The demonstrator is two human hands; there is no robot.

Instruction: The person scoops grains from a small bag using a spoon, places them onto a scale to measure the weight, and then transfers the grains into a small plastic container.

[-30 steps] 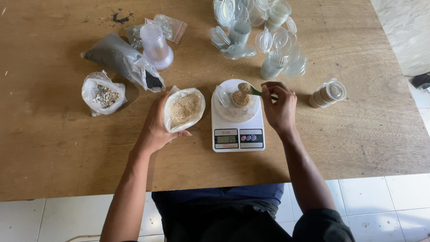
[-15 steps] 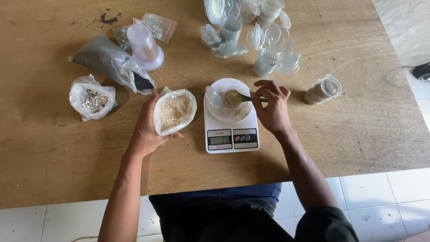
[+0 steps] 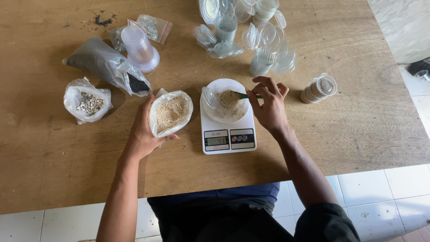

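Gripping a small green spoon (image 3: 245,95) between thumb and curled fingertips, the right hand (image 3: 268,107) holds its bowl, heaped with tan grain, over a clear cup (image 3: 227,99) that stands on the round platform of a white kitchen scale (image 3: 227,130) near the middle of the wooden table (image 3: 313,148). Just left of the scale the left hand (image 3: 144,132) wraps its fingers around the side of an open plastic bag of pale seeds (image 3: 170,113), thumb pressed along the bag's lower edge, while farther left lie a bag of dark material (image 3: 105,65), a bag of mixed pale seeds (image 3: 87,101) and a stack of cups (image 3: 139,47), with a filled lidded cup (image 3: 318,88) on its side right of the scale and empty cups and lids (image 3: 246,31) behind it
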